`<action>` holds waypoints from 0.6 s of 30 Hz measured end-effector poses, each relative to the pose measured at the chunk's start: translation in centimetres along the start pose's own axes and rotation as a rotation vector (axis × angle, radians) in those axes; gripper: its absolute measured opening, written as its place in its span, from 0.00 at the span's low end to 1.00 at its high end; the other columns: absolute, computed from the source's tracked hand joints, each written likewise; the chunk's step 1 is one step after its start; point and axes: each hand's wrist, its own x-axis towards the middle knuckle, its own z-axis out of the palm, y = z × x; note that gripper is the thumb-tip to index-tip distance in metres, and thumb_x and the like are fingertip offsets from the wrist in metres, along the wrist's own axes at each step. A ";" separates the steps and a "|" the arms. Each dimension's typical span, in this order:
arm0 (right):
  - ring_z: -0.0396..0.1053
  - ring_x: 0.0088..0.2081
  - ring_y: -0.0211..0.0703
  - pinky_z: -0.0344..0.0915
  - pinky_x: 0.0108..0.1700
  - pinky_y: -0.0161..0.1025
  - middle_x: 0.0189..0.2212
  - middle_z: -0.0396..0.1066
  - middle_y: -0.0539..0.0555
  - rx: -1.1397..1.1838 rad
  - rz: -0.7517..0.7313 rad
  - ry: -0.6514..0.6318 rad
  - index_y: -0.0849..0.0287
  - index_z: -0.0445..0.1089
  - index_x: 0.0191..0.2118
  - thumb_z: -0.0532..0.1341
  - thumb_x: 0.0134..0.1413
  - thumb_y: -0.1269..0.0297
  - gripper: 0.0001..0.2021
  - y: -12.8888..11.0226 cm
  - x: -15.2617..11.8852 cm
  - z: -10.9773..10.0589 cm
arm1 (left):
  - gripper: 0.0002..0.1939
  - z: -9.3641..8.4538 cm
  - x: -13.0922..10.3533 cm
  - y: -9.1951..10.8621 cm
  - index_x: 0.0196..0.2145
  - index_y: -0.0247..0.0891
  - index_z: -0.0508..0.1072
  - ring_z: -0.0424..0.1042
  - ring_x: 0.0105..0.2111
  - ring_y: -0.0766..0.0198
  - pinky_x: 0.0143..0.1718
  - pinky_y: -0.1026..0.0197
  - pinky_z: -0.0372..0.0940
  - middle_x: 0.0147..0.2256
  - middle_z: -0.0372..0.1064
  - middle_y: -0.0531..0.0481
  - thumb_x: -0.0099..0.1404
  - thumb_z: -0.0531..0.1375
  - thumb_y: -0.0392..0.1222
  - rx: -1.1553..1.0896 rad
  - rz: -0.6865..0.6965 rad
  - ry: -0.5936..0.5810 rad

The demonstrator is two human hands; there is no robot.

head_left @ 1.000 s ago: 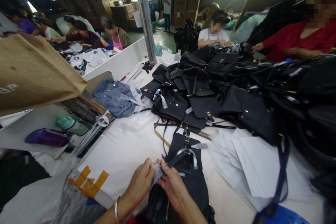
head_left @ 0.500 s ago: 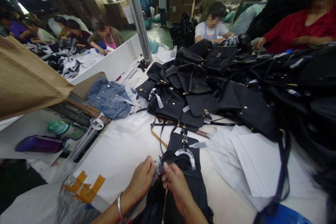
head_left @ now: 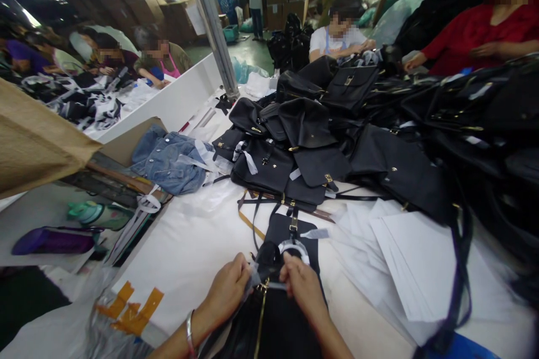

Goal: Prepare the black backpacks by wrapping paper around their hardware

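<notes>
A black backpack (head_left: 290,320) lies on the table right in front of me, its gold zipper running toward me. Its flap (head_left: 314,238) is spread out on the far side, with a gold buckle (head_left: 293,224) and a pale tag. Beside the zipper's far end, my left hand (head_left: 229,286) is closed on a translucent plastic strip (head_left: 254,275). My right hand (head_left: 302,283) is pinched at the end of a pale band (head_left: 275,286) that crosses above the zipper. Just beyond the right fingers arches a carry handle (head_left: 298,247) in whitish wrapping.
Black bags (head_left: 265,168) are heaped across the far and right side. White paper sheets (head_left: 412,263) lie to the right. A denim garment (head_left: 168,160) and a shelf with a purple bottle (head_left: 54,241) are on the left. Several people work at the far tables.
My hands were close together at the plastic strip and are now apart. The right hand has moved right, and a pale band shows between them. The whole view has shifted slightly.
</notes>
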 end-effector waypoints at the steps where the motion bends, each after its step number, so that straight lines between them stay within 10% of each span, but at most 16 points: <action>1: 0.69 0.30 0.44 0.66 0.36 0.42 0.27 0.72 0.55 -0.167 -0.146 0.137 0.59 0.69 0.31 0.46 0.62 0.44 0.25 -0.2 1.1 -1.0 | 0.11 0.1 0.2 0.0 0.31 0.42 0.58 0.66 0.28 0.63 0.30 0.62 0.55 0.25 0.63 0.56 0.69 0.45 0.47 0.005 -0.002 -0.005; 5: 0.59 0.58 0.50 0.55 0.59 0.49 0.56 0.65 0.57 -0.470 -0.556 0.201 0.55 0.64 0.56 0.49 0.64 0.54 0.20 -0.2 5.2 -1.5 | 0.11 0.1 1.1 0.4 0.30 0.42 0.58 0.66 0.27 0.63 0.29 0.63 0.54 0.25 0.63 0.56 0.69 0.44 0.46 0.048 -0.011 -0.007; 9: 0.66 0.52 0.43 0.61 0.54 0.42 0.49 0.71 0.54 -0.411 -0.580 -0.034 0.54 0.66 0.54 0.45 0.67 0.59 0.18 0.9 6.4 0.5 | 0.11 0.1 2.5 0.9 0.30 0.42 0.57 0.65 0.26 0.63 0.28 0.63 0.54 0.24 0.63 0.55 0.70 0.43 0.44 0.113 -0.021 0.024; 18: 0.69 0.44 0.41 0.63 0.47 0.38 0.41 0.73 0.53 -0.372 -0.645 -0.060 0.55 0.71 0.45 0.47 0.67 0.61 0.16 0.7 5.7 0.2 | 0.09 0.9 4.2 0.6 0.30 0.42 0.57 0.65 0.27 0.64 0.29 0.64 0.55 0.25 0.65 0.54 0.68 0.45 0.42 0.161 -0.023 -0.013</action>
